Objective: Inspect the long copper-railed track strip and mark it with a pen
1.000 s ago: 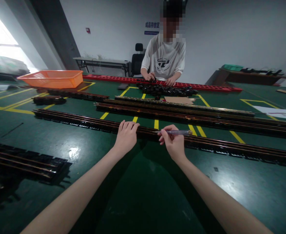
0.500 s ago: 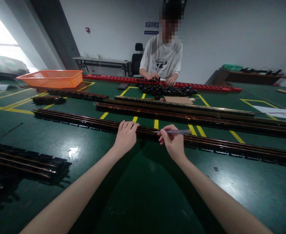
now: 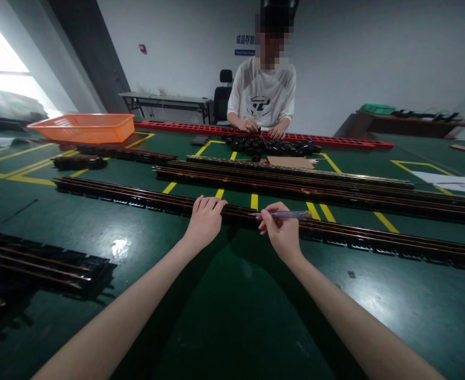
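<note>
A long black strip with copper-coloured rods (image 3: 359,236) lies across the green table in front of me. My left hand (image 3: 205,220) is closed over it left of the middle, fingers over its far edge and thumb hidden. In my right hand (image 3: 282,229) is a small screwdriver (image 3: 291,214) with a clear handle, pinched between thumb and fingers. Its thin shaft points left, and the tip is at the strip between my hands; whether it touches the rods I cannot tell.
More rodded strips (image 3: 295,184) lie just beyond, and others (image 3: 38,264) at the near left. An orange bin (image 3: 85,128) stands far left. Across the table a person in a white shirt (image 3: 262,95) handles black parts (image 3: 272,145) beside a long red rack (image 3: 347,141).
My hands and the screwdriver stay in place. The person opposite has shifted slightly to the left.
</note>
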The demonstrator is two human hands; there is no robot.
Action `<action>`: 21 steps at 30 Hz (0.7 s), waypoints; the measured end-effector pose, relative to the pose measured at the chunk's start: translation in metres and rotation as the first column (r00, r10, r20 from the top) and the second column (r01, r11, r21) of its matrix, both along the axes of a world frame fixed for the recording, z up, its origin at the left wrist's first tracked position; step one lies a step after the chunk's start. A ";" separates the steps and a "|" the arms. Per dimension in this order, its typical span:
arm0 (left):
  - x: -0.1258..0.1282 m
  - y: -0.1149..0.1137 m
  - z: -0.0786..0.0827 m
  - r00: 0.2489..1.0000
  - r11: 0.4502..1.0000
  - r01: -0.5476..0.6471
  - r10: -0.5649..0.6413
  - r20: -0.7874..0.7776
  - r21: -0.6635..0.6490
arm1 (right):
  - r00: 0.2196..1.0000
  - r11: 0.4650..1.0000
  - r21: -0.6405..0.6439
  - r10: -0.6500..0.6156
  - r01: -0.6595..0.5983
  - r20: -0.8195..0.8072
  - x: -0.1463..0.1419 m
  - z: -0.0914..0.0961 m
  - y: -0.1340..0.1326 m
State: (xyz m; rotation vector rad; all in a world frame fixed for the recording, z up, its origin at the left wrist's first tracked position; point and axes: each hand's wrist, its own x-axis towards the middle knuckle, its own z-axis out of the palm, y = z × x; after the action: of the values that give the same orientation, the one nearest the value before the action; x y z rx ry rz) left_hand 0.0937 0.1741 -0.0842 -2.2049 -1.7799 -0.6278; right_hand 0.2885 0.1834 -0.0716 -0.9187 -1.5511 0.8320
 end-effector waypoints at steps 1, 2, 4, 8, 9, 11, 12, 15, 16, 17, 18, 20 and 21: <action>-0.001 0.000 -0.001 1.000 1.000 0.012 -0.012 0.008 -0.005 | 1.000 1.000 -0.002 0.000 0.000 0.000 0.000 0.000 0.000; -0.001 0.001 -0.001 1.000 1.000 0.025 -0.025 0.017 -0.013 | 1.000 1.000 -0.002 0.000 0.000 0.001 0.000 0.000 0.000; -0.002 0.001 -0.001 0.997 0.998 0.060 -0.059 0.040 -0.035 | 1.000 1.000 -0.003 0.006 -0.006 0.007 0.001 0.000 0.000; -0.001 0.000 0.004 0.990 0.990 0.108 -0.100 0.096 -0.086 | 1.000 1.000 -0.006 0.008 -0.007 0.026 0.001 0.001 0.000; 0.000 -0.001 0.005 0.990 0.989 0.107 -0.096 0.103 -0.098 | 1.000 1.000 -0.006 0.007 -0.006 0.029 0.001 0.001 0.000; 0.001 -0.001 0.008 0.992 0.990 0.093 -0.083 0.096 -0.108 | 1.000 1.000 -0.003 0.006 -0.006 0.030 0.001 0.002 -0.001; 0.002 -0.001 0.009 0.993 0.991 0.086 -0.078 0.084 -0.104 | 1.000 1.000 -0.001 0.007 -0.007 0.028 0.001 0.002 -0.001; 0.004 -0.001 0.011 0.997 0.995 0.065 -0.061 0.044 -0.080 | 1.000 1.000 0.000 0.004 -0.004 0.016 0.000 0.002 -0.001; 0.005 -0.001 0.011 0.998 0.995 0.056 -0.054 0.033 -0.078 | 1.000 1.000 -0.002 0.002 -0.002 0.014 0.000 0.002 -0.001; 0.005 -0.001 0.011 0.999 0.996 0.048 -0.046 0.021 -0.077 | 1.000 1.000 -0.005 0.001 0.000 0.013 0.000 0.002 -0.001; 0.006 -0.001 0.011 0.999 0.996 0.040 -0.040 0.007 -0.075 | 1.000 1.000 -0.008 -0.001 0.002 0.010 0.000 0.002 -0.001; 0.006 0.000 0.009 0.999 0.998 0.030 -0.032 -0.022 -0.059 | 1.000 1.000 -0.011 -0.004 0.004 0.002 -0.001 0.001 0.000; 0.006 0.000 0.009 0.999 0.999 0.027 -0.028 -0.036 -0.046 | 1.000 1.000 -0.014 -0.004 0.004 -0.003 -0.001 0.001 0.000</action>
State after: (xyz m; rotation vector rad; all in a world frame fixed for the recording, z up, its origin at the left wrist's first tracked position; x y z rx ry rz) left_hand 0.0993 0.1740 -0.0755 -2.2596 -1.7660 -0.5540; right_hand 0.2876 0.1830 -0.0703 -0.9304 -1.5423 0.8414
